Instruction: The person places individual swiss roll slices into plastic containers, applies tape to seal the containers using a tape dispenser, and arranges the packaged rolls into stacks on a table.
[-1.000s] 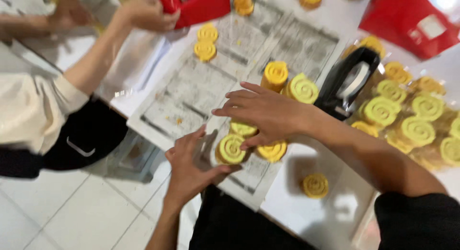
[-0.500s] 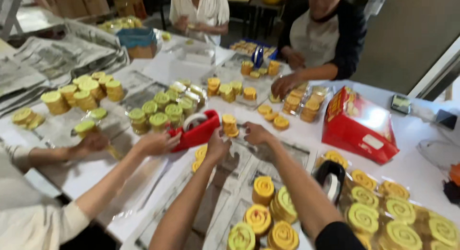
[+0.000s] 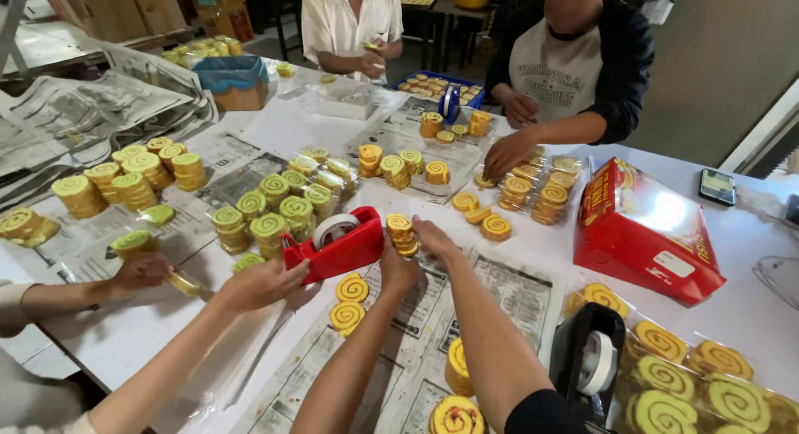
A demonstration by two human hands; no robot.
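Two-handed, gripping a short stack of yellow swirl biscuits (image 3: 402,233) just above the surface (image 3: 533,243), over the newspaper (image 3: 508,288). Pinching it from below and on the near side with the left hand (image 3: 398,272), closing over its right side with the right hand (image 3: 434,239); both hands together, clamped on the stack. Holding the stack roughly upright, long axis running top to bottom. Pressing it against the right end of a red tape dispenser (image 3: 341,249), so the dispenser is lying directly to the left, nearer the left hand. Sharing that dispenser with a co-worker's hand (image 3: 262,284), steadying its other end. Leaving two loose biscuits (image 3: 349,301) flat on the paper just below.
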